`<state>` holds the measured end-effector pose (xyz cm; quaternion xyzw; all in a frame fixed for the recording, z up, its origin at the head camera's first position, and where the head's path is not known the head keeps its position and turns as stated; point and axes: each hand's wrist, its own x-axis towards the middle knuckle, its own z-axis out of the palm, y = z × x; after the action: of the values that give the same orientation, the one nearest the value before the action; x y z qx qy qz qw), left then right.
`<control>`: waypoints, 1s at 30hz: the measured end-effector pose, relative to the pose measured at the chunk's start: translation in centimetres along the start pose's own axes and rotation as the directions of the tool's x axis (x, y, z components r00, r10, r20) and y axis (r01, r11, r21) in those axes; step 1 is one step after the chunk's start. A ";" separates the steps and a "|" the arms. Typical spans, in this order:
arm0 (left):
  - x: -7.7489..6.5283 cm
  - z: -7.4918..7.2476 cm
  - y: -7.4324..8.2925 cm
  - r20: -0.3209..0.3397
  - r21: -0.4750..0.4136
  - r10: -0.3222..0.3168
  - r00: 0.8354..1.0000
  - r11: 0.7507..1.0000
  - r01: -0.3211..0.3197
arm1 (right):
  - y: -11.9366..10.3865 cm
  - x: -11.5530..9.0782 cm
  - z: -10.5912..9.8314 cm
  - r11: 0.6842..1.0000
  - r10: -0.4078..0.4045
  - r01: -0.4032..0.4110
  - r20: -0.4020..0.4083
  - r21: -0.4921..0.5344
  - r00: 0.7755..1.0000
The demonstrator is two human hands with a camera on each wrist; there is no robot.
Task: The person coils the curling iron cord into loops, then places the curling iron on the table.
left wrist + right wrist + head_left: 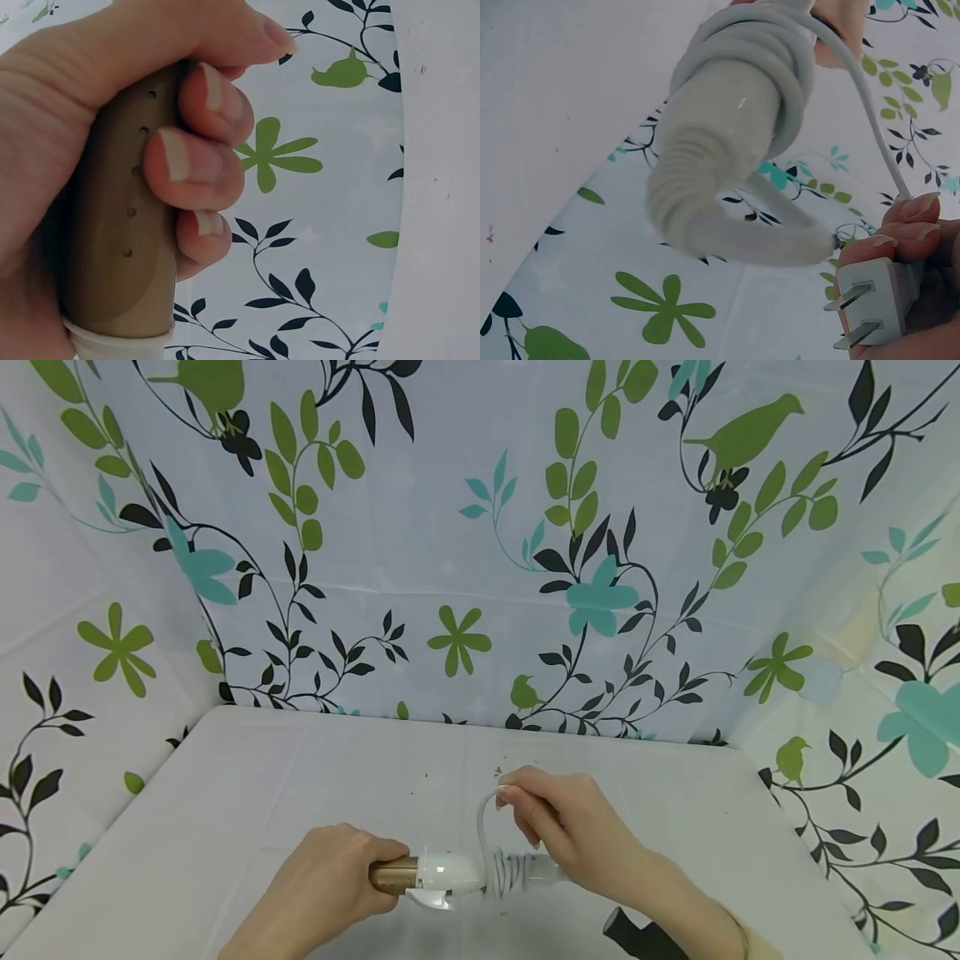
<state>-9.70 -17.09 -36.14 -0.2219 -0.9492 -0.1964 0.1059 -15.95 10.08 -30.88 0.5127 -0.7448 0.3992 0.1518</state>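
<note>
What looks like a curling iron (452,872) lies crosswise just above the white table, with a white body and a gold-brown barrel (124,217) marked by a row of small holes. My left hand (330,881) grips that barrel, fingers wrapped round it. A white lever (431,900) sticks out below the body. Several turns of white cord (799,82) are wound about the handle end. From them a loose length rises to my right hand (566,827), raised above the handle. In the right wrist view, its fingers hold the two-pronged plug (874,304).
The white table (360,777) carries a few small dark specks (498,772). Patterned cloth walls (465,568) with leaves, birds and flowers enclose its back and sides. A dark tube-like object (641,937) shows below my right forearm at the front edge.
</note>
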 end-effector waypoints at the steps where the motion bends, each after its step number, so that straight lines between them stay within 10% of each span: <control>1: 0.0 0.0 0.0 0.006 -0.006 0.001 1.000 1.000 -0.001 | 0.2 0.1 0.0 1.000 0.000 0.000 0.003 -0.002 1.000; 19: 0.2 -0.2 0.6 -0.018 -0.034 0.053 0.998 0.998 -0.053 | 4.5 -0.4 0.4 0.979 0.173 -0.182 0.094 0.095 0.980; 30: 0.0 -0.2 0.7 -0.045 -0.048 0.094 0.995 0.994 -0.097 | 6.3 -2.3 1.9 0.872 0.394 -0.447 0.252 0.202 0.884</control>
<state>-9.38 -16.63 -35.70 -0.2654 -0.9298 -0.2194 0.1299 -20.21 11.09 -36.33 0.3907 -0.7927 0.4605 -0.0830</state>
